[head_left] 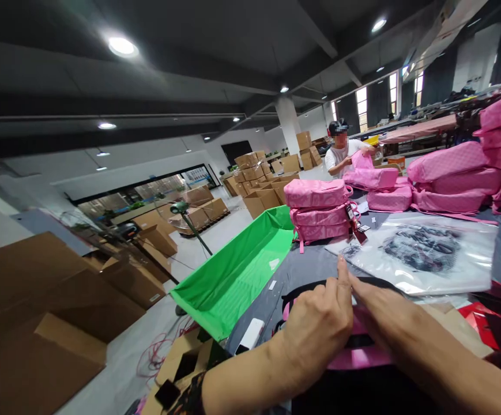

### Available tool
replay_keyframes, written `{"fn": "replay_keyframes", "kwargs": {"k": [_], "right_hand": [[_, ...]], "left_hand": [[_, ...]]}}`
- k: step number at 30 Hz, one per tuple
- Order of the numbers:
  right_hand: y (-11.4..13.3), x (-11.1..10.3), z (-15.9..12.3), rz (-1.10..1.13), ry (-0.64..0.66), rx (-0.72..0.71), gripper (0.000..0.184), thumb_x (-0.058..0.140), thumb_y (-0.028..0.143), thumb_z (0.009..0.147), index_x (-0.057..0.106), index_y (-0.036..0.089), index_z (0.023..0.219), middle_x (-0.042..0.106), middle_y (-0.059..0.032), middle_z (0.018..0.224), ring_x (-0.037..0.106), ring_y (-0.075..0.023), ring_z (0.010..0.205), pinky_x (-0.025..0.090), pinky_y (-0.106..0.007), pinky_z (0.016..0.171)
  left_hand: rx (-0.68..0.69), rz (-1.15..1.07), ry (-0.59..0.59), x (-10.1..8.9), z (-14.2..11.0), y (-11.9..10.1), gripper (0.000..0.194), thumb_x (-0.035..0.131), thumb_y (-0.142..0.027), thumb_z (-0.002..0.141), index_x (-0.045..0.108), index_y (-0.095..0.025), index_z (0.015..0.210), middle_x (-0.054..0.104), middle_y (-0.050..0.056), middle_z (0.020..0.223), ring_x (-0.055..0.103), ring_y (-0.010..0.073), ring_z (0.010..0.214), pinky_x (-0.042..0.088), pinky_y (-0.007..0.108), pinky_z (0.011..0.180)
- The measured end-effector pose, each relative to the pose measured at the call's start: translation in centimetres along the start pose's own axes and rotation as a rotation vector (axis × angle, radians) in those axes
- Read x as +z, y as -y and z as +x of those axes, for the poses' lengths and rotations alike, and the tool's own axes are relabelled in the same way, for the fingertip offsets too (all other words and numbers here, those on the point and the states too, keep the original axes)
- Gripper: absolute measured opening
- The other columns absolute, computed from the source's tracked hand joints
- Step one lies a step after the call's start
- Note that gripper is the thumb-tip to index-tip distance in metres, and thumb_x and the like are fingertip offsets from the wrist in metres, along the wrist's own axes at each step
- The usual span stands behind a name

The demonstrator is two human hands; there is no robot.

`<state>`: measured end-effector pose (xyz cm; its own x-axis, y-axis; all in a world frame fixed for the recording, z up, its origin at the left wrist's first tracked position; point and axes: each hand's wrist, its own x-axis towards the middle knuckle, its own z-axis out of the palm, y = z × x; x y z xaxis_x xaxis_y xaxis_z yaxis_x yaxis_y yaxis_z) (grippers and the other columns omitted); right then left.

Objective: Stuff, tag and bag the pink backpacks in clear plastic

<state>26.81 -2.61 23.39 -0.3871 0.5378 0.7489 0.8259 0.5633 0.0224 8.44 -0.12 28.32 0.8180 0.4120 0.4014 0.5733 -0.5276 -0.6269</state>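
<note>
My left hand (320,318) is closed, its fingers curled and the index finger pointing up and forward. Against its fingertips rests my right hand (386,314), slanting in from the right with its fingers pressed together. Whatever the two hands pinch between them is hidden. Right beneath them lies a pink and black bag (360,358), mostly covered by my hands and forearms. Just beyond my fingertips is a large clear plastic bag (462,274) with a dark printed picture, flat on the dark-covered table (300,268).
Stacked pink backpacks (319,210) with hanging tags stand ahead, and more pink bags (453,173) are piled at right. A green fabric bin (233,282) adjoins the table's left edge. A white phone-like object (251,336) lies nearby. Across the table, a person (341,155) handles a pink bag.
</note>
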Motion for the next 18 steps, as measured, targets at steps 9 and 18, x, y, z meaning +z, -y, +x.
{"fn": "replay_keyframes", "kwargs": {"k": [9, 18], "right_hand": [[-2.7, 2.7, 5.9, -0.102, -0.005, -0.198, 0.036, 0.041, -0.006, 0.081, 0.071, 0.011, 0.091, 0.070, -0.0037, 0.064, 0.066, -0.0186, 0.048, 0.047, -0.028, 0.042], [-4.3, 2.0, 4.0, -0.094, -0.173, -0.316, 0.039, 0.033, 0.004, 0.099, 0.068, 0.015, 0.112, 0.079, -0.0061, 0.090, 0.074, -0.0151, 0.067, 0.053, -0.023, 0.055]], "left_hand": [[-0.360, -0.268, 0.102, 1.6, 0.8, 0.1, 0.073, 0.052, -0.013, 0.095, 0.019, -0.002, 0.159, 0.069, 0.011, 0.099, 0.071, 0.0176, 0.071, 0.053, 0.024, 0.053], [-0.794, -2.218, 0.615, 4.3, 1.6, 6.6, 0.054, 0.043, -0.054, 0.101, 0.070, -0.008, 0.097, 0.071, 0.009, 0.086, 0.065, 0.0140, 0.072, 0.052, 0.027, 0.077]]}}
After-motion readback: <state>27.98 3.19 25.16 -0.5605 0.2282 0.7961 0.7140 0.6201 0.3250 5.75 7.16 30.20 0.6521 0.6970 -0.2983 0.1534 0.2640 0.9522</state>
